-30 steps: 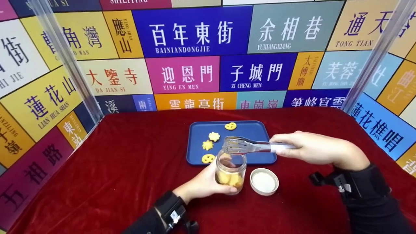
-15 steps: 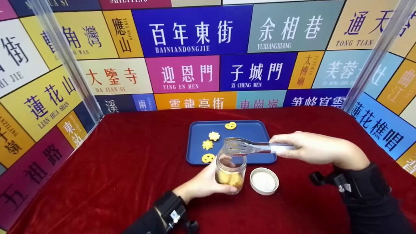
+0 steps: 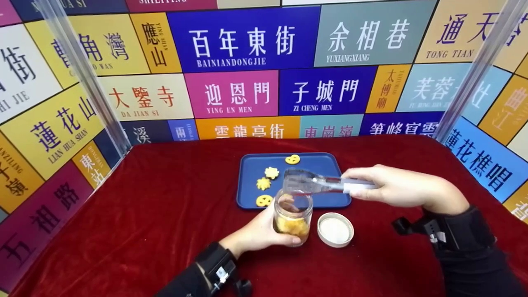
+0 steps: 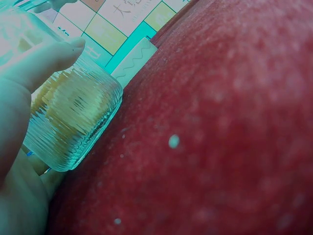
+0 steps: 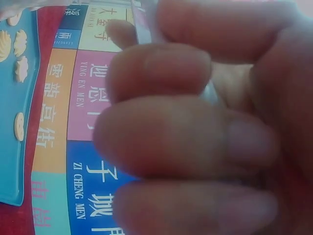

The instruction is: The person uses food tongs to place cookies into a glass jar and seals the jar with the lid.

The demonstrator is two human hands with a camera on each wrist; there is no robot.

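My left hand (image 3: 264,233) grips a clear glass jar (image 3: 304,237), fingers and thumb wrapped round its side. Several yellow cookies (image 3: 291,225) lie in the lower part of the jar, and its mouth is uncovered. In the left wrist view, the ribbed jar (image 4: 98,107) stands tilted in the picture with the thumb across it. My right hand (image 3: 392,185) pinches the handle of metal tongs (image 3: 319,185); their blurred slotted head is right at the jar's mouth. Curled fingers (image 5: 161,132) cover most of the right wrist view, hiding much of the tongs.
Behind the jar is a blue tray (image 3: 319,163) with several cookies, among them a pretzel-shaped cookie (image 3: 292,159) and a flower-shaped cookie (image 3: 272,173). A round pale lid (image 3: 335,230) lies right of the jar. Red cloth (image 3: 165,206) covers the table; clear posts stand at its back corners.
The head of the tongs has turned and blurred over the jar's mouth. The cookies inside the jar look shifted. My left hand and the jar stay in place.
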